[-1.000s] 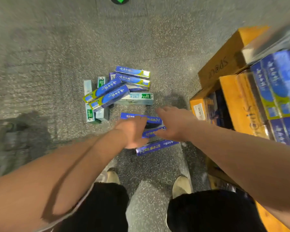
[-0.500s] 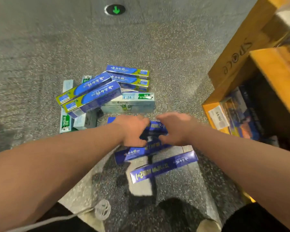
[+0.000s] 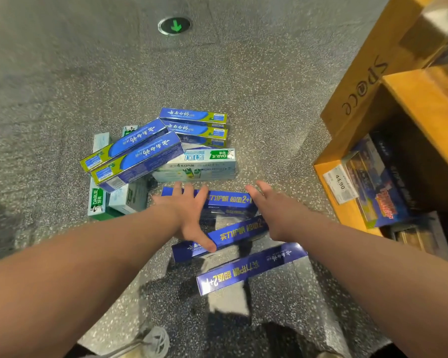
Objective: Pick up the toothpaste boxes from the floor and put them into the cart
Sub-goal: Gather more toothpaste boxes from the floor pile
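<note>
Both my hands are released, fingers straight: my left hand [image 3: 189, 218] lies spread over the left ends of two dark blue toothpaste boxes [image 3: 229, 202], and my right hand [image 3: 272, 210] covers their right ends. These and a third box [image 3: 251, 267] nearer me lie flat on the floor [image 3: 62, 73], long axes running left to right, right ends angled away from me. Beyond them a jumbled pile of boxes [image 3: 140, 156] half hides its lower ones.

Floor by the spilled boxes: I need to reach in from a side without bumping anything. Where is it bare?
Bare floor lies between the pile and the yellow shelf, beyond the pile up to the green arrow marker, and left of it. Crowded: three dark blue boxes lie close together at the left hand and right hand, right against the pile.
</note>
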Available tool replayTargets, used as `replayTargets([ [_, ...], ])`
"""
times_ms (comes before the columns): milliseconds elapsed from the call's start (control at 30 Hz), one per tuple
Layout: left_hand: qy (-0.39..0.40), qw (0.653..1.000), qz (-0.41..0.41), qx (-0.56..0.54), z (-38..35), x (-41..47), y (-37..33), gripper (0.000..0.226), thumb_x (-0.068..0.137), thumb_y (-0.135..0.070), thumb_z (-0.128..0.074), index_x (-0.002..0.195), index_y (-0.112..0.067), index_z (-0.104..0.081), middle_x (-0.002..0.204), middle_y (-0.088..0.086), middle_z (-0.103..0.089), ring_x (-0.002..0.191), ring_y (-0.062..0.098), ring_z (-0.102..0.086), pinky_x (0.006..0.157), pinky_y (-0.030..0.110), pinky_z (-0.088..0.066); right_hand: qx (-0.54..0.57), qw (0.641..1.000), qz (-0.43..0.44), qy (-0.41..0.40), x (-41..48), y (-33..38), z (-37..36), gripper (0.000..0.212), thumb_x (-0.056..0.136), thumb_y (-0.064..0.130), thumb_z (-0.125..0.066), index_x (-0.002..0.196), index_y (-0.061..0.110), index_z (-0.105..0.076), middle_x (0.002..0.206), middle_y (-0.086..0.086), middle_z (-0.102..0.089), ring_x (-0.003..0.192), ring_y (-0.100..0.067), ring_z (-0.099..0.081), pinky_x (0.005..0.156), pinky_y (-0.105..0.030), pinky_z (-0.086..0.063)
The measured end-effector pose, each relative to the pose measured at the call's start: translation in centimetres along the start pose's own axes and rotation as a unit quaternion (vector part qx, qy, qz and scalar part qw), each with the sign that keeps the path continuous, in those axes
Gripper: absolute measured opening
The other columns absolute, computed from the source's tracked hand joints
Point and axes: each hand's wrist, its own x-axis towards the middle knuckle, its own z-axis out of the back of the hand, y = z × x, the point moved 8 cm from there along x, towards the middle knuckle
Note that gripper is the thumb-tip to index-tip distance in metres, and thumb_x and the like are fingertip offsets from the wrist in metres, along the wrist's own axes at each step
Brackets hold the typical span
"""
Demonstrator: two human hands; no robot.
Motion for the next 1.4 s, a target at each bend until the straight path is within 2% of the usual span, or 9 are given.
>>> replayTargets([
  [100, 0.003, 1.0, 0.004, 0.007, -0.4, -0.2, -0.8, 0.158, 0.038, -0.094, -0.073, 0.156, -0.031, 0.012, 0.165, 0.006, -0.003, 0.153, 0.042, -0.001, 0.099, 0.077, -0.038, 0.02, 1.0, -0.01, -0.004, 0.7, -0.2, -0.4, 0.117, 0.084, -0.006, -0.067, 0.162, 0.029, 0.013, 0.17, -0.006, 0.016, 0.119, -0.039, -0.059, 0.08, -0.041, -0.049],
  [300, -0.039, 0.998, -0.026, 0.032, -0.2, -0.1, -1.0, 0.132, 0.058, -0.082, -0.07, 0.155, -0.03, 0.004, 0.154, 0.01, -0.027, 0.135, 0.039, -0.035, 0.089, 0.057, -0.051, 0.011, 1.0, 0.015, 0.0, 2.3, 0.6, -1.2, 0.114, 0.087, -0.01, -0.063, 0.162, 0.03, 0.013, 0.171, -0.008, 0.002, 0.126, -0.041, -0.056, 0.087, -0.043, -0.052],
  [467, -0.089, 0.988, -0.096, 0.079, 0.4, -1.1, -2.9, 0.091, 0.076, -0.069, -0.068, 0.14, -0.018, -0.029, 0.129, 0.007, -0.053, 0.109, 0.032, -0.056, 0.074, 0.042, -0.05, 0.012, 1.0, -0.017, -0.004, 2.7, -0.2, -0.8, 0.094, 0.085, 0.008, -0.073, 0.159, 0.022, -0.016, 0.159, -0.01, -0.021, 0.115, -0.039, -0.06, 0.08, -0.042, -0.051],
  [567, -0.087, 0.986, -0.115, 0.088, -0.1, -1.4, -3.9, 0.087, 0.077, -0.068, -0.07, 0.136, -0.016, -0.033, 0.123, 0.006, -0.055, 0.104, 0.031, -0.059, 0.078, 0.044, -0.053, -0.008, 1.0, -0.016, -0.011, 2.3, -0.5, -0.6, 0.073, 0.082, 0.02, -0.08, 0.141, 0.021, -0.037, 0.143, -0.01, -0.035, 0.116, -0.038, -0.057, 0.081, -0.044, -0.051],
  [700, -0.102, 0.982, -0.13, 0.089, 0.4, -1.5, -4.6, 0.078, 0.078, -0.068, -0.068, 0.13, -0.018, -0.037, 0.115, 0.004, -0.057, 0.1, 0.028, -0.06, 0.082, 0.044, -0.051, -0.004, 1.0, -0.016, -0.004, 2.0, -1.3, -0.6, 0.063, 0.079, 0.026, -0.083, 0.129, 0.02, -0.045, 0.122, -0.006, -0.044, 0.112, -0.032, -0.057, 0.087, -0.046, -0.054],
  [1033, -0.076, 0.985, -0.152, 0.027, 0.1, -1.9, -9.0, 0.063, 0.081, -0.065, -0.066, 0.115, -0.021, -0.036, 0.108, 0.004, -0.053, 0.095, 0.029, -0.058, 0.082, 0.047, -0.052, 0.017, 0.998, -0.056, 0.022, 0.0, -4.7, -1.7, 0.061, 0.077, 0.008, -0.079, 0.125, 0.023, -0.046, 0.128, -0.004, -0.041, 0.099, -0.027, -0.06, 0.08, -0.04, -0.055],
  [1133, -0.071, 0.987, -0.141, 0.011, -0.2, -2.1, -9.5, 0.072, 0.081, -0.071, -0.059, 0.127, -0.022, -0.032, 0.12, 0.004, -0.05, 0.103, 0.03, -0.054, 0.078, 0.048, -0.051, 0.025, 0.997, -0.058, 0.032, -0.1, -4.9, -1.8, 0.056, 0.079, 0.007, -0.077, 0.122, 0.023, -0.044, 0.113, -0.001, -0.038, 0.093, -0.024, -0.057, 0.077, -0.038, -0.053],
  [1267, -0.021, 0.993, -0.117, -0.014, -1.5, -2.8, -9.9, 0.136, 0.056, -0.097, -0.059, 0.156, -0.028, 0.002, 0.134, 0.005, -0.04, 0.11, 0.032, -0.049, 0.083, 0.05, -0.053, 0.046, 0.995, -0.052, 0.067, -0.2, -4.8, -2.1, 0.05, 0.083, 0.012, -0.069, 0.125, 0.022, -0.043, 0.122, -0.005, -0.04, 0.09, -0.022, -0.058, 0.078, -0.038, -0.056],
  [1400, -0.014, 0.994, -0.096, 0.058, -2.9, -3.7, -10.8, 0.166, 0.049, -0.09, -0.074, 0.151, -0.021, 0.037, 0.141, 0.007, -0.028, 0.104, 0.03, -0.042, 0.084, 0.055, -0.054, 0.036, 0.989, -0.063, 0.131, -0.9, -5.1, -3.2, 0.094, 0.072, 0.021, -0.073, 0.151, 0.024, -0.023, 0.153, -0.012, -0.022, 0.12, -0.038, -0.054, 0.094, -0.051, -0.053],
])
